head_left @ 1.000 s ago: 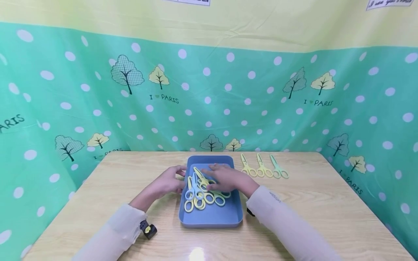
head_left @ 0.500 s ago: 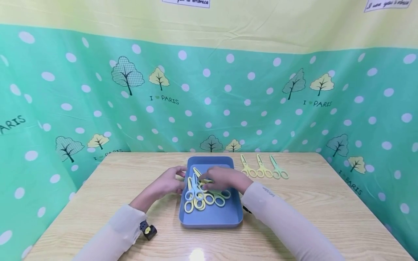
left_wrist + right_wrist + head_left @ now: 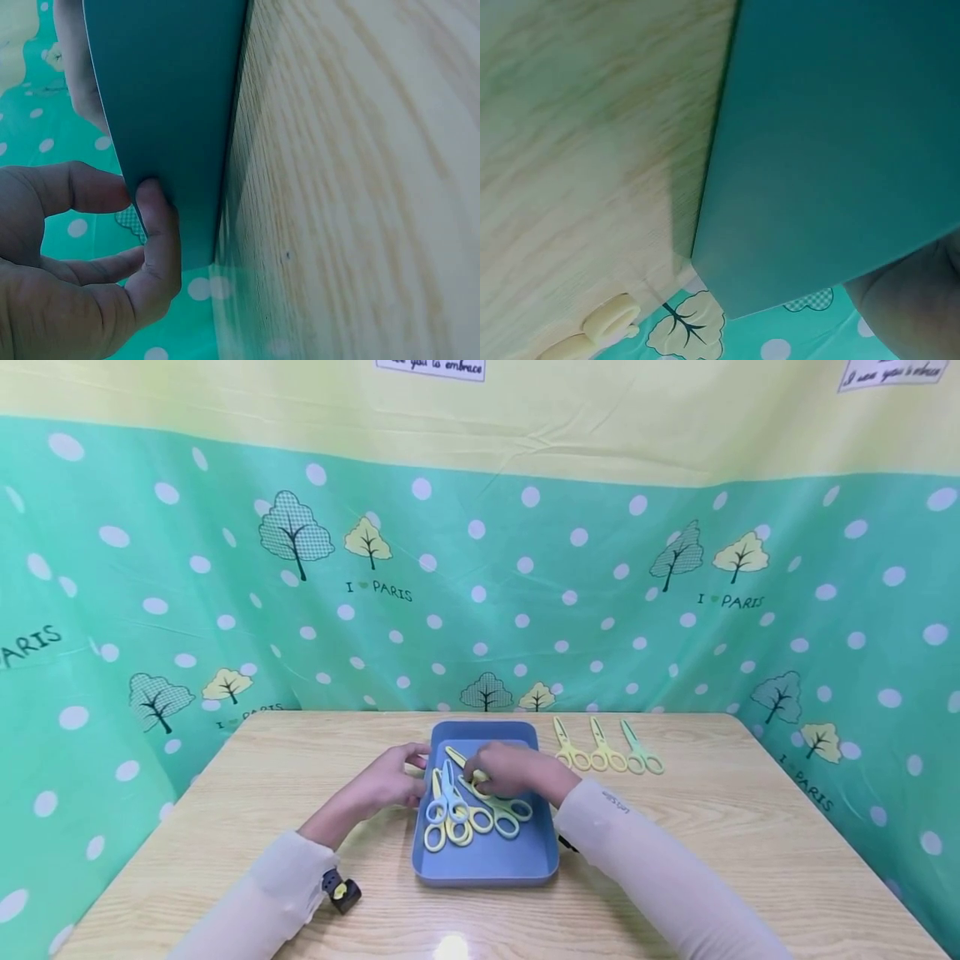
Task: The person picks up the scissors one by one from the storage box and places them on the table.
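A blue rectangular tray (image 3: 487, 862) holds several pairs of children's scissors. My left hand (image 3: 392, 777) pinches the tray's left rim; in the left wrist view its thumb and finger close on the tray wall (image 3: 169, 97). My right hand (image 3: 513, 768) reaches inside, fingers curled round the handle end of yellow scissors (image 3: 456, 757), whose blade points to the far left. Below it lie green scissors (image 3: 507, 828). Light blue scissors (image 3: 448, 793) rest on top of more yellow ones at the left. In the right wrist view the tray wall hides most of this hand.
On the wooden table (image 3: 675, 852), right of the tray, two yellow scissors (image 3: 600, 756) and one green pair (image 3: 641, 756) lie in a row, blades pointing away. A green dotted curtain (image 3: 480, 593) hangs behind and on both sides.
My right hand's fingers have moved from spread over the scissors to curled on a yellow pair. More of the green scissors shows now. My left hand stays at the tray rim.
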A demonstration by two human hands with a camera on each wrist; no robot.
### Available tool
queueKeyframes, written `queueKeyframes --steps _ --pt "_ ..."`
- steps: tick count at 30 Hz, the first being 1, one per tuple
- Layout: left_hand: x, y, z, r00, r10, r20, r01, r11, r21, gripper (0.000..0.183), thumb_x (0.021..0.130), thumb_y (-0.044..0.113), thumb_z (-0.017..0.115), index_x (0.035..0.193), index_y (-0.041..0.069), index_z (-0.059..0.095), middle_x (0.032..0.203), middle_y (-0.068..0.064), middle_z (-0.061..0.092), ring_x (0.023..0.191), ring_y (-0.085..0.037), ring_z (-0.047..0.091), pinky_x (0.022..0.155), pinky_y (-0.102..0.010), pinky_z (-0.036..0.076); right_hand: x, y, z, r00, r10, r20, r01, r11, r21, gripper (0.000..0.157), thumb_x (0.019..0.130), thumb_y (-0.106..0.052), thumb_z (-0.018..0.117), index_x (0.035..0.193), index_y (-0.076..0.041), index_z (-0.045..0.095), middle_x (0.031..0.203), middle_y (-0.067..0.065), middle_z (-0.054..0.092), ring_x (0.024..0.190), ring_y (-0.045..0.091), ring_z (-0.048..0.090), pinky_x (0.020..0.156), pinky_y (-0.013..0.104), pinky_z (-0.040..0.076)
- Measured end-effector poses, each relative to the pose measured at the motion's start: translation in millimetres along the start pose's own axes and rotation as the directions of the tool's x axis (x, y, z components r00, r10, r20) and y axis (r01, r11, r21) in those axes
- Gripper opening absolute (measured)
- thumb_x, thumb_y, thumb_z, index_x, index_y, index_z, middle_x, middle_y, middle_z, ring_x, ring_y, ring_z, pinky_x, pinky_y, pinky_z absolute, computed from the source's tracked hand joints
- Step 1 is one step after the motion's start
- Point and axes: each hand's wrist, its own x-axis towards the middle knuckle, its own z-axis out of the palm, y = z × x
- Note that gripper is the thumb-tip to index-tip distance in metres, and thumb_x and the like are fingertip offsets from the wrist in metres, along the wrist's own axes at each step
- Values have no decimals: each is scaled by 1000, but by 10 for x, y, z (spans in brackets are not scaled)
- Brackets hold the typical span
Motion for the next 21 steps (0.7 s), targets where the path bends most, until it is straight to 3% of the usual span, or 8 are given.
queueKeyframes --steps 11,21 --pt "14 -31 -2 1000 12 -5 -12 1000 4 83 70 -13 60 150 -6 42 129 -23 49 70 -23 62 65 -37 61 35 -23 25 999 28 25 -29 999 28 16 97 -15 68 112 -22 71 104 -2 63 90 11 57 81 26 53" --pt "14 -29 -2 1000 14 -8 -13 1000 14 82 70 -12 61 150 -6 42 128 -22 50 69 -22 61 63 -35 59 73 -25 34 998 56 39 -57 997 48 18 93 -11 71 102 -26 68 100 -4 57 87 15 55 76 26 50"
